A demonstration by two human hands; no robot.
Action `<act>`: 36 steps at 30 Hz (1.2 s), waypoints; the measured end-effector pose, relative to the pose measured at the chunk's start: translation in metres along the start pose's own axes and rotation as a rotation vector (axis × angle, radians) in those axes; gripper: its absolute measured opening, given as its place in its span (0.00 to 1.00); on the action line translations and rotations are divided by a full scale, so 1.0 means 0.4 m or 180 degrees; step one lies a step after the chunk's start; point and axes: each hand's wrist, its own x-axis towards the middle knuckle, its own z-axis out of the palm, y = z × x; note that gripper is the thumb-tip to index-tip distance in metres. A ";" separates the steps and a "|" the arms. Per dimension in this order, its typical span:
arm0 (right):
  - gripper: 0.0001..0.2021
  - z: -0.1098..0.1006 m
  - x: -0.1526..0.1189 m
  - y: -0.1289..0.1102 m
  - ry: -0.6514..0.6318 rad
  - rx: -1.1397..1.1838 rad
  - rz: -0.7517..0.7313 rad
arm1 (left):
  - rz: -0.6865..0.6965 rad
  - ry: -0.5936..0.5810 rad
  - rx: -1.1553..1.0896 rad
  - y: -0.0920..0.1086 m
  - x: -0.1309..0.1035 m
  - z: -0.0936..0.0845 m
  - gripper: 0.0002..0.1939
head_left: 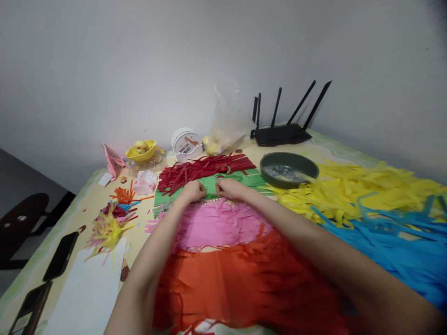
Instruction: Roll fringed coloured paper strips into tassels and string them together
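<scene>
My left hand (195,190) and my right hand (228,189) are close together over the green fringed paper (206,185). The fingers of both are closed in a pinch at its near edge, with the fingertips partly hidden. Just below my hands lies the pink fringed paper (209,227), cut into strips along its sides. A large orange-red fringed sheet (220,284) lies nearest to me, under and between my forearms. Behind the green sheet is the dark red fringed paper (209,168), its strips loose and tangled.
On the right are yellow strips (352,188), blue strips (394,246) and a dark green bowl (289,170). A black router (281,135) stands by the wall. Left are small fringe bunches (110,223), a white sheet (87,288), a phone (61,256) and a yellow bowl (141,151).
</scene>
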 end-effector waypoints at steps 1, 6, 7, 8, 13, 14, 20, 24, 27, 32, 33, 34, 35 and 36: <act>0.13 -0.001 -0.001 0.000 -0.0002 -0.0005 0.0000 | -0.0029 -0.0010 -0.0010 0.001 0.001 -0.001 0.13; 0.12 -0.003 -0.003 -0.001 0.0009 -0.0004 -0.0012 | -0.0202 -0.0075 -0.0087 0.003 0.010 -0.006 0.12; 0.12 -0.004 -0.004 -0.001 0.0019 0.0004 -0.0020 | -0.0238 -0.0082 -0.0104 0.004 0.013 -0.007 0.12; 0.12 -0.005 -0.005 -0.001 0.0033 0.0014 -0.0029 | -0.0272 -0.0088 -0.0122 0.005 0.015 -0.008 0.12; 0.13 -0.009 -0.014 -0.003 0.0181 0.0115 -0.0115 | -0.0406 -0.0098 -0.0227 0.012 0.025 -0.015 0.12; 0.13 -0.010 -0.016 -0.003 0.0226 0.0143 -0.0133 | -0.0425 -0.0095 -0.0253 0.013 0.027 -0.016 0.12; 0.13 -0.013 -0.022 -0.004 0.0537 0.0328 -0.0166 | -0.0520 -0.0068 -0.0389 0.013 0.037 -0.016 0.13; 0.11 -0.013 -0.023 -0.007 0.0817 0.0287 -0.0127 | -0.0553 -0.0058 -0.0514 0.002 0.042 -0.013 0.13; 0.10 -0.012 -0.028 -0.020 0.0954 0.0161 -0.0229 | -0.0548 -0.0067 -0.0651 -0.011 0.044 -0.010 0.14; 0.10 -0.005 -0.036 -0.046 0.1025 -0.0050 -0.0449 | -0.0532 -0.0075 -0.0835 -0.032 0.043 -0.004 0.14; 0.09 -0.003 -0.036 -0.048 0.1029 -0.0083 -0.0457 | -0.0525 -0.0060 -0.0870 -0.035 0.043 -0.002 0.14; 0.09 -0.002 -0.036 -0.050 0.1039 -0.0113 -0.0456 | -0.0516 -0.0041 -0.0905 -0.037 0.043 0.000 0.14; 0.10 0.000 -0.036 -0.051 0.1052 -0.0139 -0.0453 | -0.0507 -0.0019 -0.0939 -0.040 0.042 0.002 0.14; 0.10 0.001 -0.036 -0.051 0.1068 -0.0162 -0.0449 | -0.0496 0.0004 -0.0971 -0.042 0.042 0.004 0.13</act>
